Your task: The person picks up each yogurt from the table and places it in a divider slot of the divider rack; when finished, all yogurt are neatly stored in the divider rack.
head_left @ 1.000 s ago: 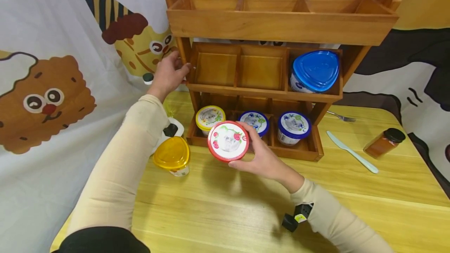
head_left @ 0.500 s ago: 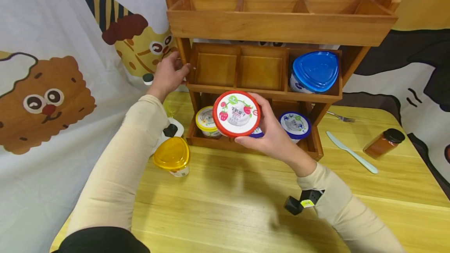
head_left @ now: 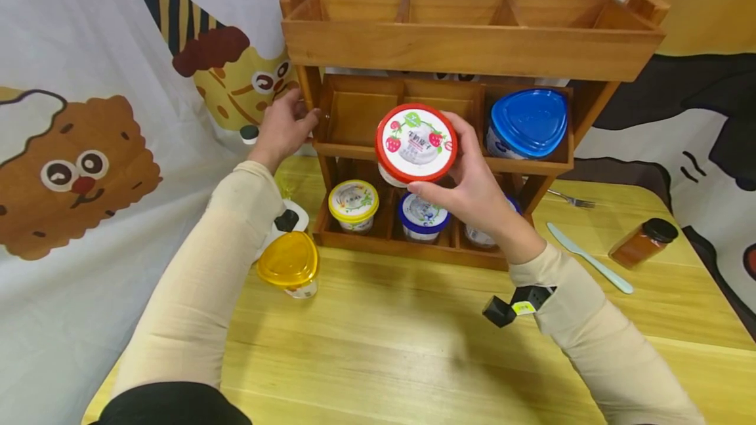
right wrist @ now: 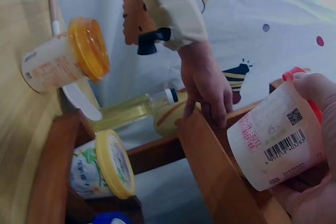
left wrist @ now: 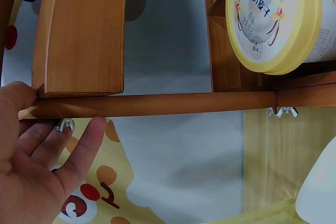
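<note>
My right hand (head_left: 478, 185) grips a yogurt tub with a red lid (head_left: 416, 143) and strawberry print, held tilted in front of the middle tier of a wooden rack (head_left: 466, 51). Its barcode side faces the right wrist view, where the tub (right wrist: 278, 137) is just above a wooden divider. My left hand (head_left: 285, 124) holds the rack's left upright (left wrist: 157, 105), thumb on one side and fingers on the other, near a wing nut (left wrist: 65, 124). In the bottom tier stand a yellow-lidded tub (head_left: 353, 205) and blue-lidded tubs (head_left: 423, 215), one partly hidden behind my right hand.
A blue-lidded container (head_left: 527, 123) fills the middle tier's right compartment. On the table are an orange-lidded tub (head_left: 289, 261) at left, and a pale knife (head_left: 590, 258), a fork (head_left: 569, 199) and a dark-capped jar (head_left: 644, 242) at right. A bottle (right wrist: 123, 111) stands beside the rack's left side.
My right hand has lifted the red-lidded yogurt tub from in front of the bottom tier up and slightly right, to the middle tier's height. My left hand stays on the upright.
</note>
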`<state>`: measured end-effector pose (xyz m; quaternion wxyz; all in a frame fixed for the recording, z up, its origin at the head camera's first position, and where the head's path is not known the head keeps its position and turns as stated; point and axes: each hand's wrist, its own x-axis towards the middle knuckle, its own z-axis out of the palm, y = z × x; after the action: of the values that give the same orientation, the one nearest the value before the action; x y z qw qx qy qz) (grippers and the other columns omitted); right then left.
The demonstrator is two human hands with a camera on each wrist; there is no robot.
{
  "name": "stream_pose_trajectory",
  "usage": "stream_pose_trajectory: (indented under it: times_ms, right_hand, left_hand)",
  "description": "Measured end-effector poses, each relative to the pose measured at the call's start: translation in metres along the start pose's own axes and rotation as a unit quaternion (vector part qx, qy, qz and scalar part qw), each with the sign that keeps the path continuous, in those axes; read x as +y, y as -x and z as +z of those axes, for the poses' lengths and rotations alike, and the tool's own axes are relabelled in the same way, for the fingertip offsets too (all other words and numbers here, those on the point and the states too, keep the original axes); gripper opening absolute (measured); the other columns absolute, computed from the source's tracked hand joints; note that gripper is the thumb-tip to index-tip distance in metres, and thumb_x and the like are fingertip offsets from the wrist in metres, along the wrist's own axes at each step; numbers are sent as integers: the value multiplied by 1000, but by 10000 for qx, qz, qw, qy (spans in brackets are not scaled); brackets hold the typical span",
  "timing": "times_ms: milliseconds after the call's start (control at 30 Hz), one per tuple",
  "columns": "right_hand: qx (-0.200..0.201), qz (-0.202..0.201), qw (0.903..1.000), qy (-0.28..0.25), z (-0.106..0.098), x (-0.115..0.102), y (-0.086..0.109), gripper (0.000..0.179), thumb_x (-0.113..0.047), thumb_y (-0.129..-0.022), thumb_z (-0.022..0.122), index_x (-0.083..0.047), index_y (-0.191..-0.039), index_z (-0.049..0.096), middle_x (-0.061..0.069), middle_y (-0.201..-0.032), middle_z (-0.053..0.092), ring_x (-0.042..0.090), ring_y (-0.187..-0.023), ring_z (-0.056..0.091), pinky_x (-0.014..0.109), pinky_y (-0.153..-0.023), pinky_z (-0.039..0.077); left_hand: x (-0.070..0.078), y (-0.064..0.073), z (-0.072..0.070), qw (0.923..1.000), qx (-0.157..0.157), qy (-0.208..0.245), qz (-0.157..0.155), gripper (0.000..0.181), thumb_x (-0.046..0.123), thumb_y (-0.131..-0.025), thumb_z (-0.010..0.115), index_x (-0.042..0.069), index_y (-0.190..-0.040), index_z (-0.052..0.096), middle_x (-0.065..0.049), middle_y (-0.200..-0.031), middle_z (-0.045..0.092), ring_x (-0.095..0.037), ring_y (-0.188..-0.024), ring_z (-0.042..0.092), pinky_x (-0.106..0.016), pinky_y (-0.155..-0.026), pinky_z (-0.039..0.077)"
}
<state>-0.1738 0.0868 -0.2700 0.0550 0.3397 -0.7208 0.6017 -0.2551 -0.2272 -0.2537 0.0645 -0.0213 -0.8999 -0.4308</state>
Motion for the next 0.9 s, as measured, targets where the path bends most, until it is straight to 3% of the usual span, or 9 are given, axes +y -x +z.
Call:
stream_pose_trajectory:
  times_ms: [233, 533, 900]
  right_hand:
    - [553, 160, 9983, 119, -7, 1, -11, 92, -1, -82, 77, -18, -151, 18, 3, -148, 35, 20, -133, 44, 28, -103, 52]
    - [1211, 146, 9925, -36, -6, 5, -23, 93, 0, -81, 76, -13, -151, 17, 6, -150, 32, 20, -135, 43, 32, -112, 45]
    - [1475, 409, 9877, 314, 2, -10, -29, 89, -4, -85, 73, -3, -151, 14, 14, -151, 29, 21, -139, 38, 32, -116, 39]
  left_hand:
    - [0, 0, 1, 10000, 28, -52, -3, 49, 28, -102, 52, 11, -147, 40, -14, -145, 54, -25, -122, 60, -38, -85, 61]
    - [1, 1, 1, 10000, -4, -53, -33, 48, 28, -102, 52, 11, -146, 41, -14, -142, 55, -26, -118, 62, -38, -86, 61]
    - [1, 1, 0, 10000, -24, 19, -33, 49, 28, -102, 52, 11, -146, 40, -14, -142, 56, -27, -117, 63, -38, -86, 61]
